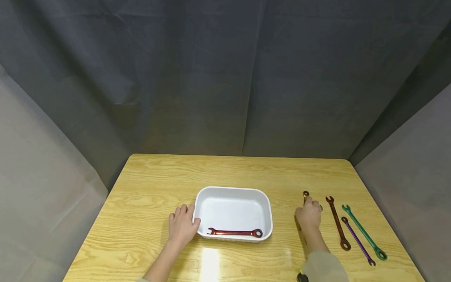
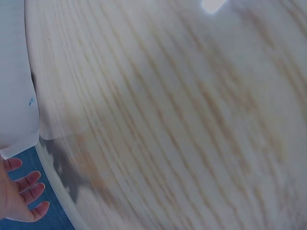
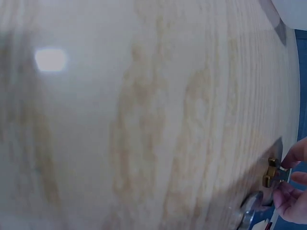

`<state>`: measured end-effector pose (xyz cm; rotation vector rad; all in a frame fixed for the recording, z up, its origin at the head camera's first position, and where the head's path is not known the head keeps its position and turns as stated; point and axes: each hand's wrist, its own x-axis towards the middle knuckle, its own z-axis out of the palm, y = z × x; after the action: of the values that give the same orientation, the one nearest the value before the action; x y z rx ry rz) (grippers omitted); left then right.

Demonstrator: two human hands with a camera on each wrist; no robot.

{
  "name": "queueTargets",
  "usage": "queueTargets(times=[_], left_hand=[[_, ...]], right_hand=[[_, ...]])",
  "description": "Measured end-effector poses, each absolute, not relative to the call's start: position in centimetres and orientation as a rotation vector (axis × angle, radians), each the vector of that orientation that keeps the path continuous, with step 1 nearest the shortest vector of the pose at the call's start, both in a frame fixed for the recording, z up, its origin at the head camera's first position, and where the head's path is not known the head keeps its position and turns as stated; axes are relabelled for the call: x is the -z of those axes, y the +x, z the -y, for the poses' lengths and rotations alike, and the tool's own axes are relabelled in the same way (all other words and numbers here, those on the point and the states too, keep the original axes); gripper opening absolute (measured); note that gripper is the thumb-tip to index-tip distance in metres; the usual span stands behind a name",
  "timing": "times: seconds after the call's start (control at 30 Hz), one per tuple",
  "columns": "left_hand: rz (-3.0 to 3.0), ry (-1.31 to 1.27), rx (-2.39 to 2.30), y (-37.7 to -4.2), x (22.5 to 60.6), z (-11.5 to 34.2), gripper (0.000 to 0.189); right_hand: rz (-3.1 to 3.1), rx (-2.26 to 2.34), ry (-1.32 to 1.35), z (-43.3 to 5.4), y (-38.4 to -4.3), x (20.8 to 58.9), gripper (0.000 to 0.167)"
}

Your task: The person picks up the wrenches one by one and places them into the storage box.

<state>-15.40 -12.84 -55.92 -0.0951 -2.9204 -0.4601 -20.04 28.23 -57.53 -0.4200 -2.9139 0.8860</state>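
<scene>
In the head view my left hand (image 1: 182,226) rests at the left end of a white tray (image 1: 269,213), its thumb at the rim. The left wrist view shows its relaxed fingers (image 2: 32,178) beside the tray's outer wall. A red combination wrench (image 1: 232,232) lies inside the tray along the near wall. To the right, my right hand (image 1: 310,214) pinches a gold-coloured wrench (image 1: 305,193). One end of it shows by the fingertips in the right wrist view, with a shiny grey ring-shaped part (image 3: 249,206) close by. My hand covers most of the gold wrench.
Right of my right hand lie an orange-brown wrench (image 1: 338,223), a purple wrench (image 1: 358,241) and a green wrench (image 1: 364,232). A black and yellow object (image 1: 302,277) is partly hidden by my right sleeve. Grey curtains (image 1: 197,78) stand behind the wooden table (image 1: 148,184).
</scene>
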Motion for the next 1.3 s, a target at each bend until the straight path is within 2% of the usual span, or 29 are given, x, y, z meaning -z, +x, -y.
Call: queueTargets(times=[0.27,0.57,0.83,1.1,1.3], left_hand=[[2.932,-0.096,0.447,-15.5,56.0,12.9,0.039],[2.947,-0.086,0.46,-15.4,56.1,12.8,0.041],[2.951,-0.079,0.457,-15.5,56.3,12.9,0.042],[2.968,-0.065,0.465,-15.6,56.3,12.8,0.042],[2.957,-0.06,0.476,-15.6,56.4,12.8,0.042]], right_hand=[[2.943,-0.84,-0.45,-27.9,-20.4,57.1,0.05],[2.969,-0.711,-0.48,-27.8,-20.7,57.1,0.031],[3.012,-0.726,-0.498,-28.0,-20.9,57.1,0.033],[3.121,-0.724,-0.603,-28.0,-21.0,56.3,0.052],[3.151,-0.68,-0.634,-28.2,-21.4,56.1,0.056]])
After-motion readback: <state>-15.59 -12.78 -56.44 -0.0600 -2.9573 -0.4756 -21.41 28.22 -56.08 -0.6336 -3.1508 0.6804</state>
